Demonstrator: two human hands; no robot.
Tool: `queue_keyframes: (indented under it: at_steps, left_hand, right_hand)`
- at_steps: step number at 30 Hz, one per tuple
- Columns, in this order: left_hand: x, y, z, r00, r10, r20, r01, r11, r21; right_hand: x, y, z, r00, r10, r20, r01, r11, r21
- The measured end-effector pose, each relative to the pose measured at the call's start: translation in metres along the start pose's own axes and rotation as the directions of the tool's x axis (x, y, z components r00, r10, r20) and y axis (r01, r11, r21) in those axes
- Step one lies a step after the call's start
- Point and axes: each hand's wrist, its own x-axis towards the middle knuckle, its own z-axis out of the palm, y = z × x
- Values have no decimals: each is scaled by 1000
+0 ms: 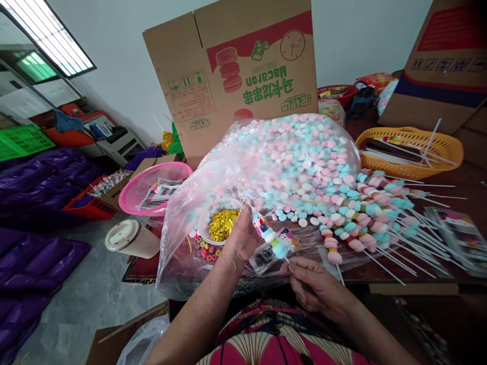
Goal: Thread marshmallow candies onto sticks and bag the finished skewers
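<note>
A candy skewer with blue, white and green-yellow pieces is held slantwise between my hands, its upper part inside a printed clear wrapper. My left hand is closed on the wrapper near its upper end. With thumb and fingers pinched, my right hand grips the white stick below the lowest blue piece. Under the skewer lies a stack of printed wrappers. Left of it, a white bowl holds gold twist ties, with ring-shaped candies beside it.
A large clear bag of pastel candies fills the table's middle. Finished-looking skewers are piled at right, below an orange basket. A pink basket and a lidded cup stand left. Behind rises a cardboard box.
</note>
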Motion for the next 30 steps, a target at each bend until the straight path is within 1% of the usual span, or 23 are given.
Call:
queue_keyframes:
  at_steps: [1,2,3,4,5,6,7,8,9,11,12,13,14,16,17,18,20,22,25,28,30]
  left_hand:
    - [1,3,1,998,28,-51,-28,1000,12]
    - [2,6,2,995,60,-84,-58,998,24]
    - [3,8,3,991,84,-103,-80,996,39]
    - [4,10,4,988,101,-119,-95,994,53]
    - [5,11,5,983,108,-146,-100,993,59]
    - [5,12,5,977,106,-184,-98,994,53]
    - [5,11,5,972,96,-215,-92,995,28]
    - [5,11,5,971,81,-224,-86,996,-14]
    - [5,10,4,976,74,-204,-88,994,-59]
    - [1,6,4,990,97,-106,-109,988,-111]
    - [-1,3,4,992,116,-52,-121,986,-112]
    - [-3,1,4,992,128,-12,-129,986,-103]
    - [-5,-2,4,991,133,19,-131,987,-92]
    - [-8,-4,4,990,125,66,-120,990,-79]
    - [-8,-4,4,990,118,77,-112,991,-75]
    - [-7,-3,3,991,115,72,-110,991,-70]
    - [-5,3,2,993,118,32,-116,992,-59]
    - [-2,10,0,992,126,-15,-127,991,-50]
    - [-1,16,-2,992,121,-39,-123,992,-39]
    - [-1,14,-1,989,137,-54,-137,990,-9]
    - [0,9,1,983,163,-82,-160,986,40]
  right_hand:
    - [0,0,1,994,-63,-84,54,993,-108]
    - [-1,-1,3,975,-155,-159,114,963,-243]
    - [-1,-1,5,942,-265,-205,170,905,-390]
    - [-2,-1,7,903,-372,-216,215,826,-522]
    - [-3,-1,8,866,-458,-201,249,743,-621]
    - [-3,0,9,840,-512,-180,270,682,-679]
    - [-4,0,10,836,-523,-166,276,662,-697]
    - [-4,1,11,856,-489,-165,265,690,-673]
    - [-4,1,11,894,-414,-170,236,759,-607]
    - [-4,2,12,969,-200,-146,131,915,-381]
    - [-4,2,13,990,-99,-105,69,964,-258]
    - [-3,2,13,998,-24,-56,15,988,-153]
    - [-3,2,14,1000,20,-13,-21,997,-80]
    - [-2,2,13,998,51,28,-50,998,-26]
    - [-2,2,12,999,42,17,-41,999,-32]
    - [-3,2,10,1000,14,-16,-15,998,-68]
    - [-4,2,7,990,-97,-105,72,972,-223]
    - [-4,1,4,957,-242,-159,152,888,-434]
    - [-5,1,3,891,-426,-154,211,691,-692]
    - [-4,0,4,834,-540,-109,228,518,-824]
    - [-3,2,2,782,-619,-70,246,409,-879]
